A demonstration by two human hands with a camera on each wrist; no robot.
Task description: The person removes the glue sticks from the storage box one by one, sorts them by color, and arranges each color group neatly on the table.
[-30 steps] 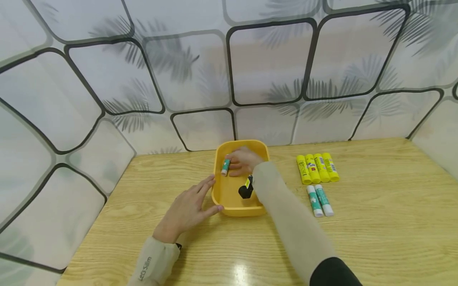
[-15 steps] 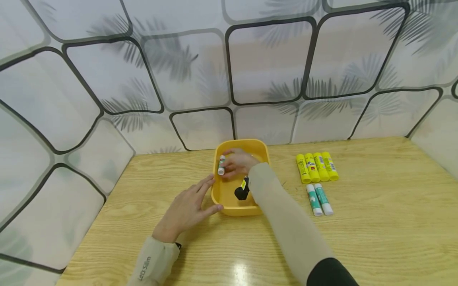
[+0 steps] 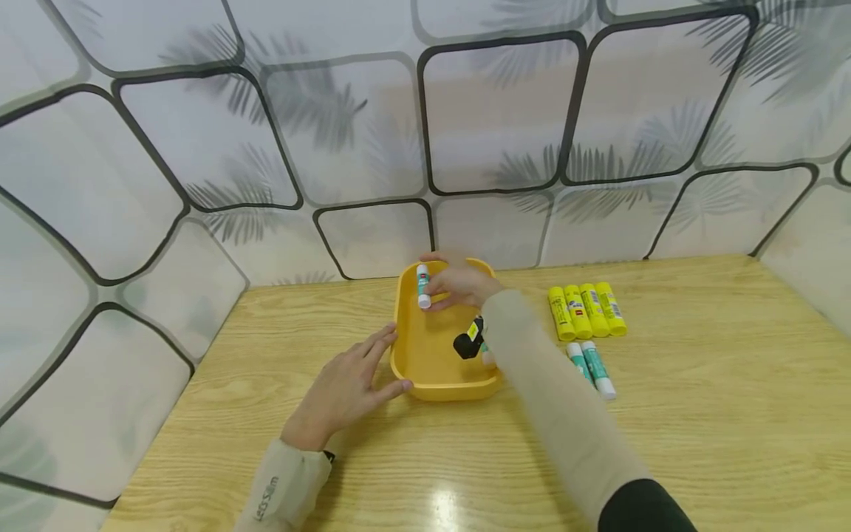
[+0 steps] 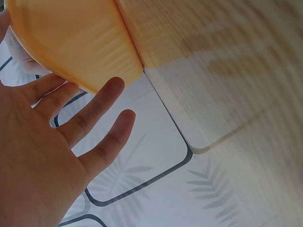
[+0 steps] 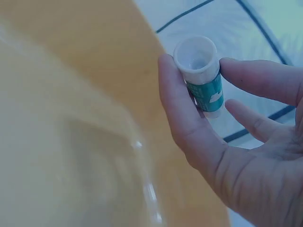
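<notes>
A yellow plastic bin (image 3: pixel 425 369) stands at the back of the wooden table. Between thumb and fingers of my right hand (image 3: pixel 463 284) is a teal-and-white glue stick (image 3: pixel 423 287), held over the bin's far left part. From the right wrist view, the glue stick (image 5: pixel 206 92) turns its hollow white end to the camera. My left hand (image 3: pixel 346 395) rests its extended fingers against the bin's left rim and near corner. In the left wrist view, these fingers (image 4: pixel 97 111) lie spread beside the bin wall. Part of another teal-and-white stick (image 3: pixel 487 355) shows under my right wrist.
Right of the bin, several yellow glue sticks (image 3: pixel 587 310) lie side by side in a row. Below them are two teal-and-white glue sticks (image 3: pixel 598 371), one partly covered by my right sleeve (image 3: pixel 552 391). A patterned curtain (image 3: pixel 492 229) hangs behind the table.
My right hand has raised the glue stick from the bin's left side and moved it away from me and slightly right. My left hand has stayed at the rim.
</notes>
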